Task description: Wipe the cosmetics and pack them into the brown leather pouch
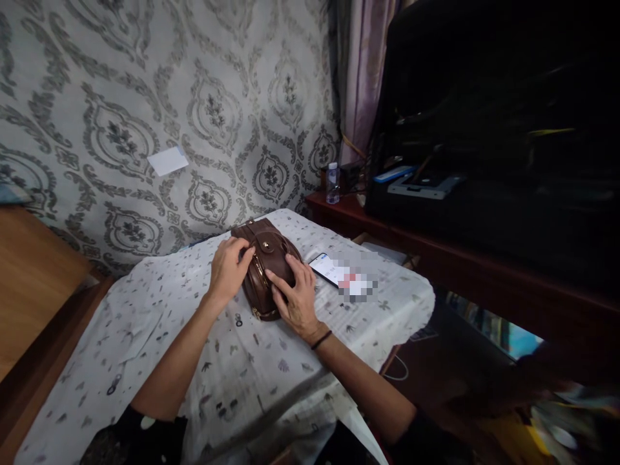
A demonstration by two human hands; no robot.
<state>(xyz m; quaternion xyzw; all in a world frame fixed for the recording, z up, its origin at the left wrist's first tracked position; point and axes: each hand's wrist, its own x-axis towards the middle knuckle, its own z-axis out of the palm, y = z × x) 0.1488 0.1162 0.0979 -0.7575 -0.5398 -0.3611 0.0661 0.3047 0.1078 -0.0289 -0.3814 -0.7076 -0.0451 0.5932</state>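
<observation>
A brown leather handbag (278,261) with gold-coloured fittings lies on a white patterned cloth (188,361). Along its top runs a gold zipper (260,270). My left hand (228,270) is at the zipper's far end, thumb and forefinger pinched together there; the small piece between them is hidden. My right hand (298,297) grips the near right side of the bag, its fingers over the leather and its thumb side close to the zipper. A phone (325,267) with a lit, partly blurred screen rests just right of the bag.
A clear bottle (332,184) stands on the dark red cabinet (349,216) beside a large black screen (504,129). Patterned wallpaper rises behind the cloth, with a white card (167,161) on it. A wooden panel (39,278) borders the left side.
</observation>
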